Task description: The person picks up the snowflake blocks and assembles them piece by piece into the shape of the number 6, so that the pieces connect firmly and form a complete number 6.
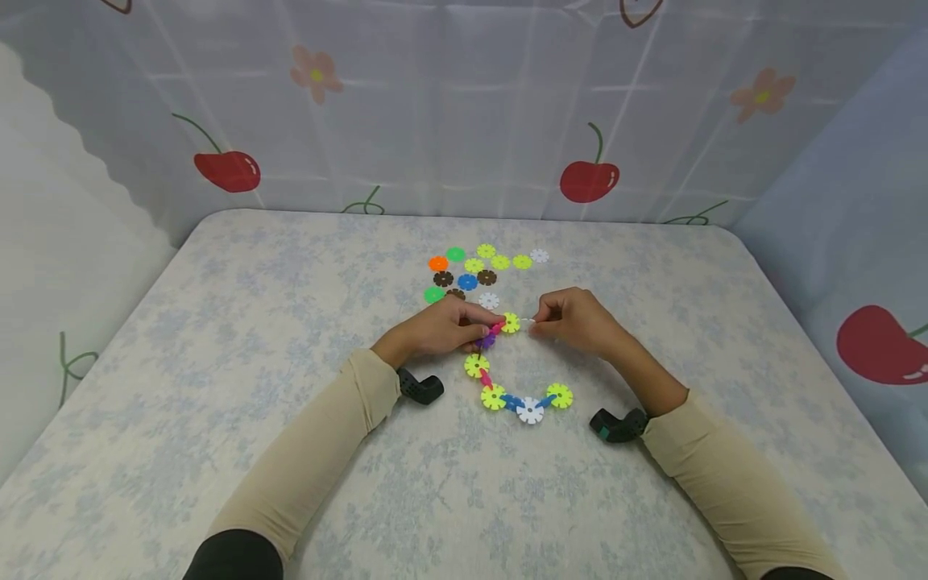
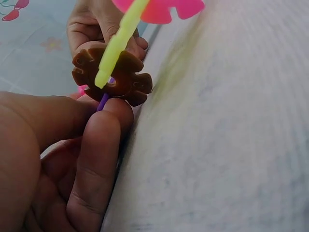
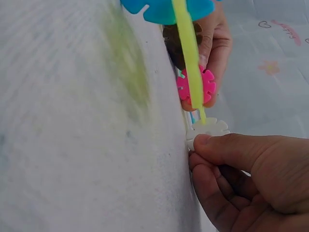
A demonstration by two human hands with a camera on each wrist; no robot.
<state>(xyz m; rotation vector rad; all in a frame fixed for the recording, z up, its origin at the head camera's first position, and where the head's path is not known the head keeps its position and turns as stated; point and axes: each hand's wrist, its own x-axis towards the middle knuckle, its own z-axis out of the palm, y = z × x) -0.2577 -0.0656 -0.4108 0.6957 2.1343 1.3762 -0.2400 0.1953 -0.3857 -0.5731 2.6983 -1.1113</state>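
Observation:
A curved chain of notched plastic flower discs lies on the table, with yellow point(image 1: 476, 366), pink, blue point(image 1: 513, 403) and white point(image 1: 530, 411) pieces slotted edge to edge. My left hand point(image 1: 442, 326) grips its upper part, pinching a purple disc point(image 2: 103, 102) beside a brown disc point(image 2: 129, 77). A pink disc point(image 3: 208, 85) sits at that hand's fingertips. Between thumb and fingers my right hand point(image 1: 576, 322) pinches a white disc point(image 3: 212, 127). This white disc meets the edge of the chain's upper yellow disc point(image 1: 511, 322); how deeply they are slotted cannot be told.
Beyond the hands lie several loose discs: orange point(image 1: 438, 263), green point(image 1: 455, 254), yellow point(image 1: 500, 263), brown point(image 1: 487, 277), blue point(image 1: 467, 282) and white point(image 1: 540, 255). A patterned cloth covers the table point(image 1: 348, 266). A printed curtain point(image 1: 449, 113) hangs behind it.

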